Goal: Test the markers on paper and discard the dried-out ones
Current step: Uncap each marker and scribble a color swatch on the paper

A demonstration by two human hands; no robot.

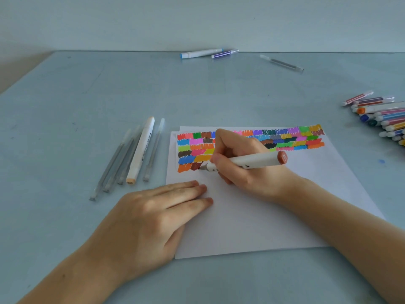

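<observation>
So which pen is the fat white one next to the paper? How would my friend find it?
Start at the paper and look just left of it, where a row of pens lies on the table. The fat marker lies among them. It alone is thick and white with a peach cap at its near end; the others are thin, clear and grey.

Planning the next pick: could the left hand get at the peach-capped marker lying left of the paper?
Probably yes. The left hand lies flat on the paper, holding nothing, and the peach-capped marker lies just beyond it with nothing between.
</observation>
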